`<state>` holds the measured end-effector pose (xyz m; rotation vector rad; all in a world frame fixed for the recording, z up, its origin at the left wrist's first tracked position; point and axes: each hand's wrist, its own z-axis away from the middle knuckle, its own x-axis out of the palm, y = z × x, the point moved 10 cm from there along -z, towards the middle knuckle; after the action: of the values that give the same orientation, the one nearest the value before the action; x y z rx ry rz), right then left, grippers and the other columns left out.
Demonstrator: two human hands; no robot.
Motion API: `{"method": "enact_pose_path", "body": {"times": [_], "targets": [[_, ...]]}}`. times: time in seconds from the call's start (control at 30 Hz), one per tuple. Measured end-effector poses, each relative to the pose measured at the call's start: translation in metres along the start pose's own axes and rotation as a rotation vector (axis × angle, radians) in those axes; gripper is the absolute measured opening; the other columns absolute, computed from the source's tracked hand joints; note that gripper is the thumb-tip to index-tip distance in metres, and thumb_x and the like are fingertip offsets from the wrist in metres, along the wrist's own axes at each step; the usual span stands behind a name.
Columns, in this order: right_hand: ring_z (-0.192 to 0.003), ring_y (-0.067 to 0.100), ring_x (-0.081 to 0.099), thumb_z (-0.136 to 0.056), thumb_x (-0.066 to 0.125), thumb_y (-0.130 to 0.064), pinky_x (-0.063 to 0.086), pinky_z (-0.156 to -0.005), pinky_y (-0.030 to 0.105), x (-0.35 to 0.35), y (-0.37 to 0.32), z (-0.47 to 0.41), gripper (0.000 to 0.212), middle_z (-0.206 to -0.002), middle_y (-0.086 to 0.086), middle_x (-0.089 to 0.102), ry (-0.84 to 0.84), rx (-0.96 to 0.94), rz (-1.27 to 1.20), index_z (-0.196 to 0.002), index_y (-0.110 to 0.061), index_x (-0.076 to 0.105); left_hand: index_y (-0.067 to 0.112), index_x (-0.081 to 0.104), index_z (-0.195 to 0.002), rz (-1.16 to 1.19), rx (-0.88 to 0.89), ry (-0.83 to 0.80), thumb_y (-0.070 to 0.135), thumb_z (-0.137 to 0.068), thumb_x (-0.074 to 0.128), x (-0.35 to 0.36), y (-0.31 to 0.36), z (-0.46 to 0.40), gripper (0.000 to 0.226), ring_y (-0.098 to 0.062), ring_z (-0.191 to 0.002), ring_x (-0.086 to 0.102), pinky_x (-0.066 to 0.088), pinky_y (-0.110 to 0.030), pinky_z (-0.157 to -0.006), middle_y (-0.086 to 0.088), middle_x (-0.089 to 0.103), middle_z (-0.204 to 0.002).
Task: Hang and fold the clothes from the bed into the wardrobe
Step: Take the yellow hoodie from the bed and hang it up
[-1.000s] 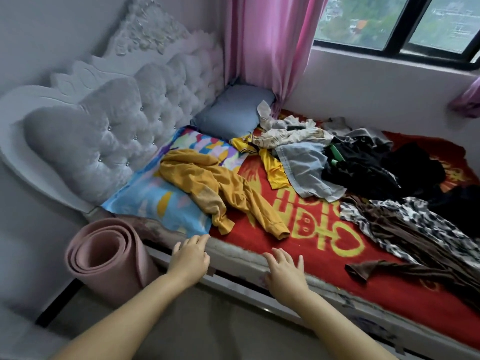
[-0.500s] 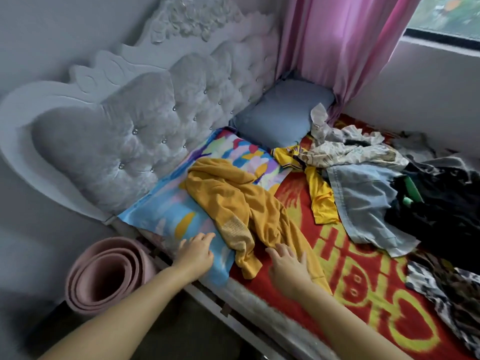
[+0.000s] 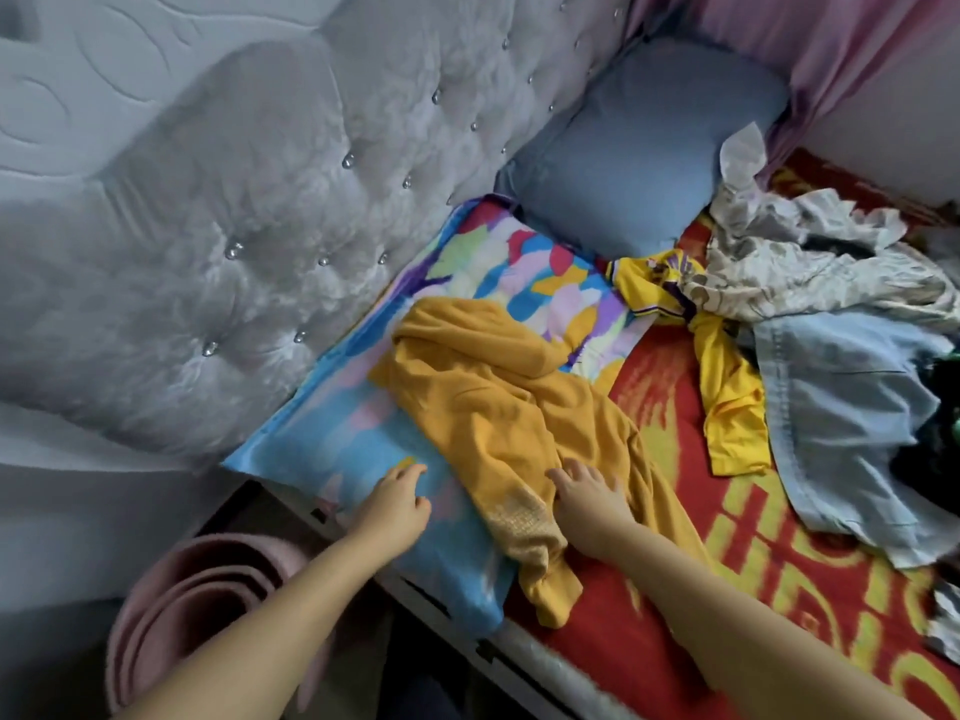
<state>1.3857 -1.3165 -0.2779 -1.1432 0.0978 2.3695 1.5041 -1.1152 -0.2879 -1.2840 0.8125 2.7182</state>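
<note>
A mustard-yellow garment point(image 3: 498, 407) lies crumpled across the colourful pillow point(image 3: 332, 439) and the red bedspread point(image 3: 670, 517). My right hand point(image 3: 589, 498) rests on the garment's lower part with its fingers spread out. Just left of the garment, my left hand point(image 3: 397, 504) hovers over the pillow with loosely curled fingers and holds nothing. Further right lie a bright yellow jersey point(image 3: 727, 402), a pale patterned garment point(image 3: 810, 267) and a light blue denim piece point(image 3: 852, 423). Dark clothes show at the right edge.
A grey tufted headboard point(image 3: 249, 226) fills the left. A blue pillow point(image 3: 639, 142) leans in the corner under a pink curtain point(image 3: 831, 39). A rolled pink mat point(image 3: 202, 605) stands on the floor beside the bed frame point(image 3: 524, 652).
The view has closed in on the head of the bed. Both hands have moved from the bed's edge forward: the right onto the mustard garment, the left over the pillow.
</note>
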Motion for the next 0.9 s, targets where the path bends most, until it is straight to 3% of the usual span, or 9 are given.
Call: {"method": "enact_pose_path", "body": {"times": [0.13,0.3,0.4,0.47,0.53,0.63,0.77,0.83,0.9], "targets": [[-0.145,0.027,0.017,-0.098,0.039,-0.019,0.013,-0.117,0.052,-0.043,-0.024,-0.069,0.054,-0.159,0.008,0.014,0.069,0.008,-0.079,-0.149,-0.024,0.023,0.012,0.041,-0.139,0.114,-0.013,0.020,0.015,-0.093,0.050,-0.037,0.000,-0.074,0.046,-0.033,-0.119,0.050,0.038,-0.035,-0.095,-0.018,0.050,-0.131],[-0.148,0.023,0.010,-0.097,0.041,-0.011,0.007,-0.120,0.046,-0.101,-0.057,-0.149,0.059,-0.160,0.004,0.013,0.401,-0.044,-0.179,-0.150,-0.023,0.021,0.009,0.017,-0.151,0.334,-0.182,0.124,0.029,-0.097,0.051,-0.070,-0.029,-0.147,0.067,-0.031,-0.135,0.036,0.032,-0.038,-0.106,-0.018,0.032,-0.150],[-0.149,0.022,-0.004,-0.099,0.045,-0.020,0.001,-0.119,0.050,-0.103,-0.049,-0.193,0.069,-0.162,0.002,-0.002,0.381,0.066,-0.176,-0.153,-0.028,0.004,0.005,0.013,-0.151,0.471,-0.256,0.132,0.034,-0.095,0.054,-0.065,-0.039,-0.182,0.075,-0.030,-0.141,0.026,0.024,-0.041,-0.115,-0.018,0.024,-0.154],[-0.149,0.025,-0.004,-0.098,0.048,-0.026,0.000,-0.117,0.055,-0.091,-0.035,-0.211,0.069,-0.162,0.003,-0.004,0.272,0.163,-0.171,-0.153,-0.031,0.006,0.003,0.014,-0.151,0.548,-0.333,0.100,0.036,-0.094,0.055,-0.053,-0.042,-0.194,0.078,-0.032,-0.140,0.028,0.025,-0.041,-0.114,-0.019,0.026,-0.154],[-0.147,0.027,0.009,-0.095,0.051,-0.025,0.007,-0.116,0.060,-0.074,-0.024,-0.222,0.059,-0.161,0.004,0.008,0.164,0.239,-0.234,-0.148,-0.032,0.028,0.004,0.013,-0.151,0.624,-0.424,0.019,0.037,-0.094,0.055,-0.034,-0.048,-0.202,0.078,-0.033,-0.137,0.034,0.030,-0.041,-0.110,-0.018,0.030,-0.152],[-0.137,0.030,0.034,-0.094,0.049,-0.017,0.025,-0.113,0.055,-0.067,-0.015,-0.219,0.042,-0.154,0.004,0.030,0.173,0.302,-0.436,-0.135,-0.026,0.052,0.010,0.017,-0.151,0.688,-0.485,-0.047,0.028,-0.097,0.050,-0.022,-0.051,-0.202,0.066,-0.033,-0.132,0.040,0.036,-0.041,-0.103,-0.015,0.036,-0.148],[-0.110,0.023,0.056,-0.096,0.042,-0.010,0.049,-0.095,0.037,-0.064,-0.018,-0.196,0.036,-0.126,0.006,0.058,0.172,0.298,-0.615,-0.125,-0.019,0.061,0.020,0.034,-0.145,0.743,-0.395,0.030,0.019,-0.099,0.042,-0.039,-0.039,-0.189,0.047,-0.030,-0.119,0.049,0.041,-0.039,-0.094,-0.012,0.050,-0.134],[-0.091,0.013,0.058,-0.096,0.039,-0.007,0.048,-0.079,0.024,-0.065,-0.022,-0.180,0.038,-0.109,0.000,0.063,0.155,0.292,-0.696,-0.123,-0.019,0.062,0.020,0.039,-0.143,0.788,-0.330,0.088,0.017,-0.099,0.042,-0.057,-0.023,-0.175,0.044,-0.030,-0.117,0.051,0.042,-0.039,-0.096,-0.012,0.053,-0.131],[-0.086,0.010,0.056,-0.097,0.039,-0.010,0.044,-0.075,0.021,-0.068,-0.027,-0.164,0.035,-0.104,0.000,0.064,0.153,0.279,-0.752,-0.122,-0.018,0.062,0.017,0.046,-0.138,0.817,-0.251,0.170,0.014,-0.098,0.043,-0.077,-0.004,-0.158,0.041,-0.029,-0.113,0.053,0.042,-0.034,-0.093,-0.012,0.057,-0.127]]}}
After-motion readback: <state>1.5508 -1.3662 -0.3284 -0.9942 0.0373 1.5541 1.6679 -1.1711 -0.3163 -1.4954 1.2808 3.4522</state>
